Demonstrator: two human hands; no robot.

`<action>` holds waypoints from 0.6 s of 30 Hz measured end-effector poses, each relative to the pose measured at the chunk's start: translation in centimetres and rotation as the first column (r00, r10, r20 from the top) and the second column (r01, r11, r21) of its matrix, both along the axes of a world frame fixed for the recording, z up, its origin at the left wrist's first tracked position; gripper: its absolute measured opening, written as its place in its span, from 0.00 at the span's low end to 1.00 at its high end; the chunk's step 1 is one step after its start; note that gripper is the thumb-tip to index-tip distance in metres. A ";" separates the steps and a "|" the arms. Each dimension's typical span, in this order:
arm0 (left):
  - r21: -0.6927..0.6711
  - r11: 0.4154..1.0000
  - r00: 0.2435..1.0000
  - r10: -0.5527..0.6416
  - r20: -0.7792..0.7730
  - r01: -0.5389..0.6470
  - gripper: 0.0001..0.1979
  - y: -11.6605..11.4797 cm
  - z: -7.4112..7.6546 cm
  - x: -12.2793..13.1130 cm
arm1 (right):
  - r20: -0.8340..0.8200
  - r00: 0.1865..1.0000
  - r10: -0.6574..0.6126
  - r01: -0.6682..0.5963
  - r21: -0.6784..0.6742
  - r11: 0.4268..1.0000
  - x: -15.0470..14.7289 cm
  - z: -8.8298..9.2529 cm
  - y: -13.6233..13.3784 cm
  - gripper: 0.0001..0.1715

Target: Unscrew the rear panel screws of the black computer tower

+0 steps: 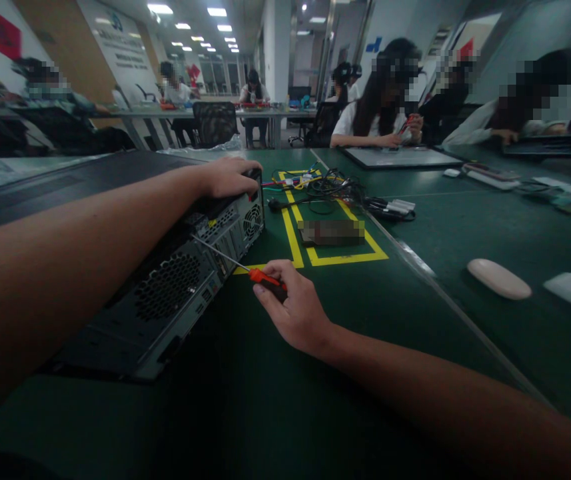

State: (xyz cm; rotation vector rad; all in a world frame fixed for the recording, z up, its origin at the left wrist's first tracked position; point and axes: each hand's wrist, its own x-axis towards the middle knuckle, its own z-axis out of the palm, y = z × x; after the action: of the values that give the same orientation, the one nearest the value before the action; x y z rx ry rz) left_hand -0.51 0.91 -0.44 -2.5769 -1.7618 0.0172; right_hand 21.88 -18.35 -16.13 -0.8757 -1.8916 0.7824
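A black desktop computer case lies on its side on the left, its rear panel with vent grilles and ports turned toward me. My left hand braces its far top corner, fingers bent over the edge and partly hidden. In my right hand is a screwdriver with an orange and black handle. Its long shaft points up and left to the rear panel, above the large honeycomb vent. The tip appears to touch the panel there; any screw under it is too small to make out.
Yellow tape marks rectangles on the green table. Beyond the case lie tangled cables and a dark, partly blurred block. A pale oval object sits at right. Other people work across the table.
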 end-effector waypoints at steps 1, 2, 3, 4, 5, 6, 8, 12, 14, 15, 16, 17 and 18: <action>0.000 1.000 1.000 0.001 -0.004 -0.001 0.51 0.0 0.0 0.0 | -0.001 1.000 -0.001 0.001 0.000 1.000 0.0 0.0 0.0 0.08; -0.001 1.000 1.000 0.002 -0.009 -0.002 0.51 -0.1 0.0 0.0 | -0.003 1.000 -0.001 0.001 0.000 1.000 0.0 0.1 0.0 0.08; -0.002 1.000 1.000 0.004 -0.017 -0.004 0.51 -0.1 0.0 0.0 | -0.004 1.000 0.000 0.000 -0.002 1.000 0.0 0.1 0.0 0.08; -0.004 1.000 1.000 0.006 -0.024 -0.006 0.50 -0.2 0.1 0.0 | -0.007 1.000 0.002 -0.002 -0.003 1.000 0.0 0.1 -0.1 0.08; -0.005 1.000 1.000 0.007 -0.028 -0.007 0.50 -0.2 0.1 0.1 | -0.009 1.000 0.005 -0.005 -0.004 1.000 0.0 0.2 -0.1 0.08; -0.008 1.000 1.000 0.006 -0.029 -0.006 0.50 -0.3 0.1 0.1 | -0.012 1.000 0.007 -0.008 -0.005 1.000 0.0 0.2 -0.1 0.08; -0.016 1.000 1.000 0.002 -0.029 -0.003 0.51 -0.3 0.2 0.1 | -0.020 1.000 0.011 -0.011 -0.004 1.000 0.0 0.2 -0.1 0.08; -0.021 1.000 0.999 0.004 -0.041 -0.005 0.52 -0.3 0.2 0.0 | -0.009 1.000 0.001 -0.001 -0.012 1.000 0.0 0.2 -0.1 0.09; -0.020 1.000 0.999 0.007 -0.042 -0.008 0.52 -0.2 0.2 0.0 | 0.001 1.000 0.000 0.001 -0.017 1.000 0.0 0.3 -0.1 0.09; -0.020 1.000 0.999 0.007 -0.039 -0.008 0.52 -0.2 0.2 0.0 | 0.000 1.000 0.000 0.000 -0.017 1.000 0.0 0.3 -0.1 0.09; -0.019 1.000 0.999 0.008 -0.037 -0.009 0.52 -0.2 0.2 0.0 | -0.002 1.000 0.002 -0.002 -0.017 1.000 0.0 0.3 -0.1 0.09; -0.018 1.000 0.999 0.008 -0.035 -0.008 0.53 -0.1 0.2 0.0 | -0.004 1.000 0.003 -0.003 -0.018 1.000 0.0 0.3 -0.1 0.09; -0.019 1.000 0.999 0.007 -0.033 -0.007 0.53 -0.1 0.2 0.0 | -0.006 1.000 0.003 -0.003 -0.021 1.000 0.0 0.3 -0.1 0.09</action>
State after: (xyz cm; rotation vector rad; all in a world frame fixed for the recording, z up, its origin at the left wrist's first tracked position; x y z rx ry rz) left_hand -0.54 0.83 -0.26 -2.5679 -1.7682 0.0764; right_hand 21.87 -18.46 -15.84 -0.8829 -1.8829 0.8068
